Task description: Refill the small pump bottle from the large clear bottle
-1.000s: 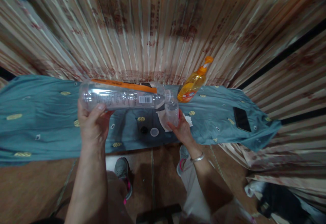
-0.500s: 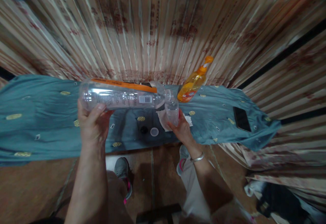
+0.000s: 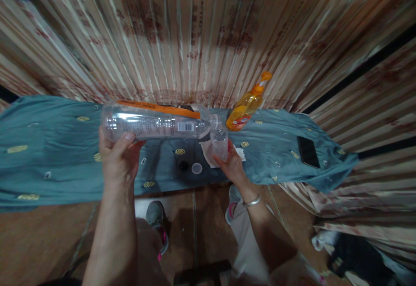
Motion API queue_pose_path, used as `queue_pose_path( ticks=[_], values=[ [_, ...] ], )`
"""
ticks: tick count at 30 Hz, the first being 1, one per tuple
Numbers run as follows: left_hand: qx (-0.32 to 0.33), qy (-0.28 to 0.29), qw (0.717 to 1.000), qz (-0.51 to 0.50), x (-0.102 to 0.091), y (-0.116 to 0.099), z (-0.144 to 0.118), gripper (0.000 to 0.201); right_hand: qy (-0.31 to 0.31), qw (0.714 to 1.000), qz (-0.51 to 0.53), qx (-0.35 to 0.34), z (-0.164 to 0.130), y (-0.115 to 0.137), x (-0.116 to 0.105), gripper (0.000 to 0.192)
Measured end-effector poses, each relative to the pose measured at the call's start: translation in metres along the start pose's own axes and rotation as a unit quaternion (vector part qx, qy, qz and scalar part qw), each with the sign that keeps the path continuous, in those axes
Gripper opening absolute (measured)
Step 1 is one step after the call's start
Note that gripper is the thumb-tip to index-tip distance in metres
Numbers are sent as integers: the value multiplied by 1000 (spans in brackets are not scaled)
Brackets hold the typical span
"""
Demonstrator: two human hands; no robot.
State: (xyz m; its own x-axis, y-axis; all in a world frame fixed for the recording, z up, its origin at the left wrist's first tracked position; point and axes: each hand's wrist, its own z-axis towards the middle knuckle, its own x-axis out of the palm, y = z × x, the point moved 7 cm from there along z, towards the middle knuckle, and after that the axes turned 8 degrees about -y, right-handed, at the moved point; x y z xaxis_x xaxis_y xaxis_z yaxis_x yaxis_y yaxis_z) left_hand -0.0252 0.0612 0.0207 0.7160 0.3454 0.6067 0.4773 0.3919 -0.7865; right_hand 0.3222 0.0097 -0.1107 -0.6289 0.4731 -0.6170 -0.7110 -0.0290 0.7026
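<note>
Teal cloth (image 3: pixel 58 164) tbl: L hand (image 3: pixel 117 160) grips big bottle (image 3: pixel 156 123) horiz., R hand (image 3: pixel 231 164) clamps small bottle (image 3: pixel 220 141).

I am standing in what is looking like a home: a striped, patterned curtain (image 3: pixel 201 30) is hanging behind a ledge draped in teal cloth (image 3: pixel 48 156), with an orange soap dispenser (image 3: pixel 247 106) and a phone (image 3: pixel 308 152) lying on it.

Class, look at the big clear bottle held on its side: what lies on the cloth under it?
Below the big bottle, the teal cloth shows a round white cap, a dark cap and white paper. The small bottle and right hand cover part of the paper.
</note>
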Motion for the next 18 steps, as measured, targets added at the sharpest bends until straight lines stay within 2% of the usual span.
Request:
queue_pose_path(
  ticks=[9, 18],
  values=[
    [16, 23, 1000, 9, 1, -1, 0, 43, -4, 1000, -7, -4, -1, -2, 2, 88],
    [16, 19, 1000, 5, 0, -1, 0, 50, -3, 1000, 0, -9, -1, -1, 1, 87]
  ],
)
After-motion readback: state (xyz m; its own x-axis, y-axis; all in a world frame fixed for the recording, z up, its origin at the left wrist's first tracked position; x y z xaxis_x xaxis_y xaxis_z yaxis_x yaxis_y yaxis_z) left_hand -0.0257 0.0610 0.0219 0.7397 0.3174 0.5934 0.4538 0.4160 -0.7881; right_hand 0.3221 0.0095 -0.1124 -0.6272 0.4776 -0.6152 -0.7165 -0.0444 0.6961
